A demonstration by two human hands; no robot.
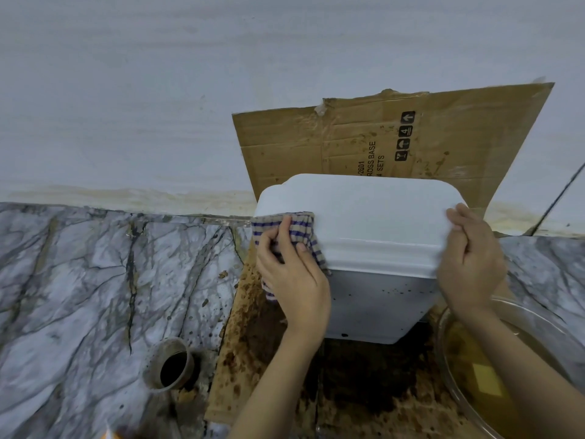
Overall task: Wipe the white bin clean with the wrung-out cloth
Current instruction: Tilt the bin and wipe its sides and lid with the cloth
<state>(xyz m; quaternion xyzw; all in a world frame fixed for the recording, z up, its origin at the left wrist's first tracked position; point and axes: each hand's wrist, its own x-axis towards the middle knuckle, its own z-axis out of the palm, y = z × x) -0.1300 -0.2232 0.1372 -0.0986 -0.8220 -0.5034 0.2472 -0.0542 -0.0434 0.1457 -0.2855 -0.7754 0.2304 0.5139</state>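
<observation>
White bin (373, 217): glossy, rounded lid, dark specks on its front wall; stands at the back of the stained cardboard (253, 359), which rises up the wall behind.
Cloth (300, 226): blue-checked, bunched on the lid's left corner.
Left hand (294, 277): grips the cloth against the lid.
Right hand (471, 264): clasps the lid's right edge.
Hidden: the bin's side walls, behind both hands.
Around: glass bowl (441, 343) of murky water, cut off at right; floor drain (172, 364) left of the cardboard.
</observation>
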